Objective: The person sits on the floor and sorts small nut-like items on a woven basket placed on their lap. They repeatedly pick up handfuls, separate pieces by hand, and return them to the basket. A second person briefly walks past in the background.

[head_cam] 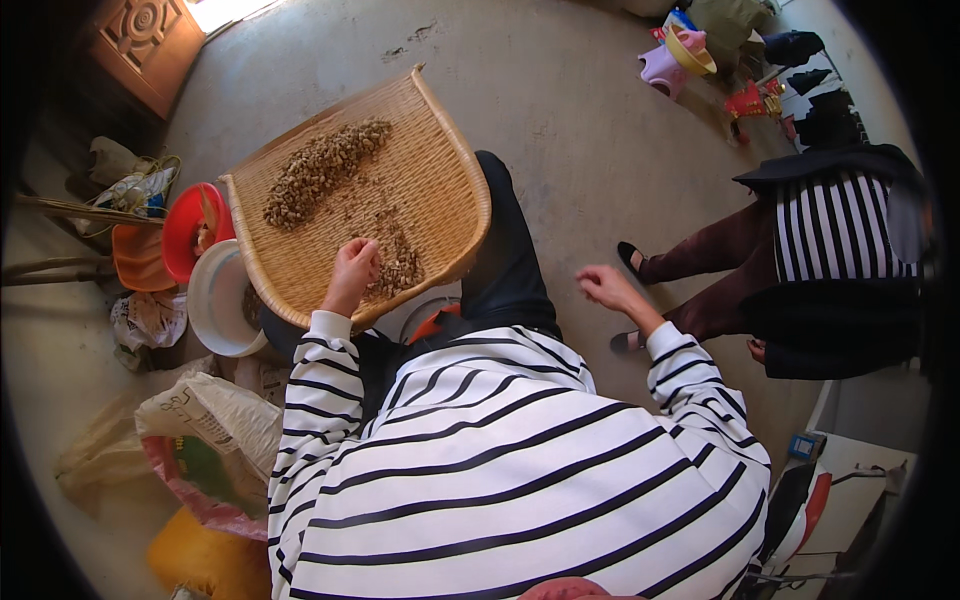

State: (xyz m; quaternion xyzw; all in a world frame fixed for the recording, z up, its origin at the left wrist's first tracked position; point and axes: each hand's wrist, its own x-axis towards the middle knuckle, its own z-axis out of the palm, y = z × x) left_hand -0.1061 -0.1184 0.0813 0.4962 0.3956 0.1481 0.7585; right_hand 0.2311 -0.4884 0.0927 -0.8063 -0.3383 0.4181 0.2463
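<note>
A woven winnowing basket (442,180) lies tilted across my lap. On it are a long heap of small brown pods or nuts (322,172), which I cannot name surely, and a smaller pile of darker bits (397,262) near its close edge. My left hand (357,271) is over the basket beside the smaller pile, fingers curled together; whether something small is between them I cannot tell. My right hand (600,287) is raised off to the right of my knee, over the floor, with fingers bent and thumb near them; its fingertips are too small to read.
At the left are a red plastic basin (171,232), a white bucket (217,330), an orange container (139,259) and an open woven sack (206,405). Another person (825,232) stands at the right. A lilac stool (664,67) and shoes are farther back.
</note>
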